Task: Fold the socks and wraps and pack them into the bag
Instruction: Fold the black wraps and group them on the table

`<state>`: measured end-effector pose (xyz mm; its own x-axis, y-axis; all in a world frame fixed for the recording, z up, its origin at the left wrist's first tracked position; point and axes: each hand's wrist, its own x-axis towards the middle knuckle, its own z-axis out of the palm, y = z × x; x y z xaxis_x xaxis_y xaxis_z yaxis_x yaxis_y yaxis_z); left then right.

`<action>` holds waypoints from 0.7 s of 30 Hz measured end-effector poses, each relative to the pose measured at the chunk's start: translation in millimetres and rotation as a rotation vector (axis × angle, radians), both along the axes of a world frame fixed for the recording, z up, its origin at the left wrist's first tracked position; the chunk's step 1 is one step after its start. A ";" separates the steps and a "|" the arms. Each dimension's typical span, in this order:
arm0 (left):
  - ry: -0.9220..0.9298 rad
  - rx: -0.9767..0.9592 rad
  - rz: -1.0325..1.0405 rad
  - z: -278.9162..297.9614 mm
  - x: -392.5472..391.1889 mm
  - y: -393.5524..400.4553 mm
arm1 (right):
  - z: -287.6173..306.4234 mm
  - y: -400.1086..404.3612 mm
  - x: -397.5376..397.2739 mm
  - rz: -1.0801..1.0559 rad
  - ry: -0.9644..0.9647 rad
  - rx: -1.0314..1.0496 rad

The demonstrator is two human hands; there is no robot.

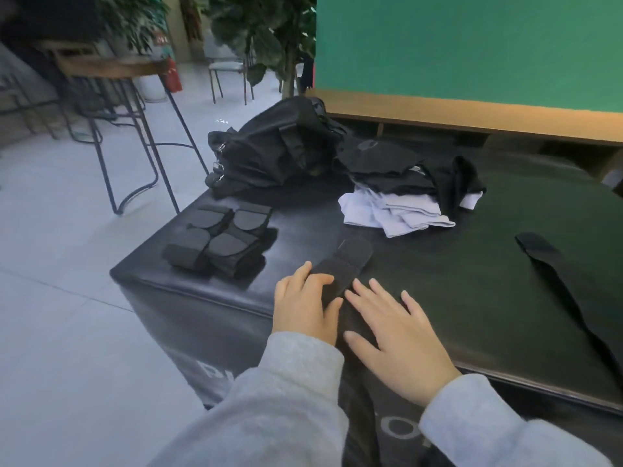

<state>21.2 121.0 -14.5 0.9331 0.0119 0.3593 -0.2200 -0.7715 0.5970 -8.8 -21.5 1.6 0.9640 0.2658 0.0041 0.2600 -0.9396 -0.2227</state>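
A long black wrap (347, 264) lies stretched across the black padded bench (472, 298), its tail hanging over the front edge. My left hand (303, 305) rests on the wrap's left side with its fingers curled over the fabric. My right hand (394, 335) lies flat beside it, fingers spread, pressing on the wrap's right edge and the bench. Several folded black wraps (219, 241) sit in a neat group at the bench's left corner. The black bag (276, 150) slumps at the back left. A pile of black and white socks (404, 193) lies behind the wrap.
Another long black wrap (566, 284) trails over the bench at the right. A wooden ledge and green wall (472, 45) stand behind the bench. Metal-legged tables, chairs and plants stand on the tiled floor to the left.
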 end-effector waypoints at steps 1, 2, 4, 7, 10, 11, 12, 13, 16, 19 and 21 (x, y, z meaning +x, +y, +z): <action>-0.016 -0.001 0.023 -1.2 1.8 6.2 | 0.6 5.6 2.5 0.016 0.008 0.006; -0.028 0.004 0.047 -2.5 2.7 12.2 | 0.8 10.8 5.0 0.036 0.015 0.008; -0.050 0.034 0.087 -3.1 3.5 21.3 | 1.8 20.8 10.3 0.073 0.018 -0.001; -0.117 0.075 0.105 -4.6 4.9 32.3 | 2.0 31.1 13.4 0.096 -0.009 -0.021; -0.171 0.091 0.158 -6.0 5.1 43.2 | -1.1 32.3 11.2 0.098 -0.035 -0.050; -0.180 0.089 0.182 -5.7 4.9 46.0 | -1.6 31.9 10.8 0.096 -0.036 -0.040; -0.180 0.081 0.204 -6.3 4.4 48.1 | -1.8 31.7 10.3 0.095 -0.038 -0.023; -0.174 0.068 0.221 -7.1 4.3 49.3 | -1.4 32.1 10.5 0.095 -0.042 -0.017; -0.165 0.024 0.231 -7.9 3.5 50.2 | -0.1 31.9 9.9 0.094 -0.034 -0.034; -0.226 0.027 0.181 -8.0 2.5 53.6 | 1.2 30.6 10.0 0.082 -0.031 0.012; -0.296 0.035 0.120 -7.2 1.3 57.4 | 3.2 29.8 10.0 0.068 -0.031 0.080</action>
<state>22.5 178.4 -21.7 0.7809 0.0985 0.6168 -0.2861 -0.8214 0.4935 1.2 8.3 4.9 0.9429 0.3282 0.0573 0.3304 -0.8990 -0.2876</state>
